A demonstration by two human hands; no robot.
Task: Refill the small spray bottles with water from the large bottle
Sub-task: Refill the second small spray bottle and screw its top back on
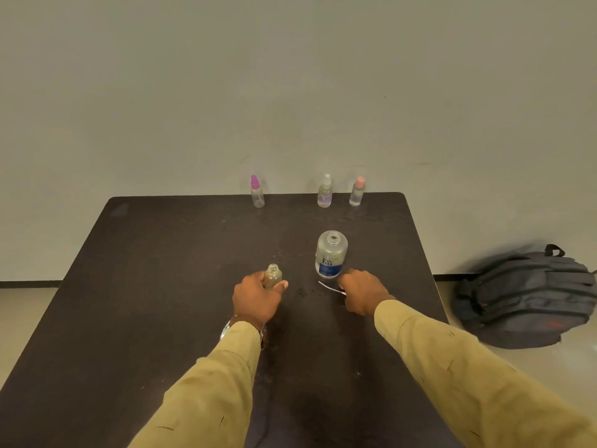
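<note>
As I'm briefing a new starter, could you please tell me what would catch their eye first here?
Centrally, the left grip holds a small uncapped bottle beside the open large bottle, while the right grip pinches a white tube. Three capped spray bottles line the far edge of the table; a backpack lies on the floor, right.

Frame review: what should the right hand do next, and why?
Probably the right hand should lay down the white tube it holds and take the large bottle beside it to pour: that bottle and the small bottle gripped by the left hand both stand open. The small one's fill is unclear.
</note>
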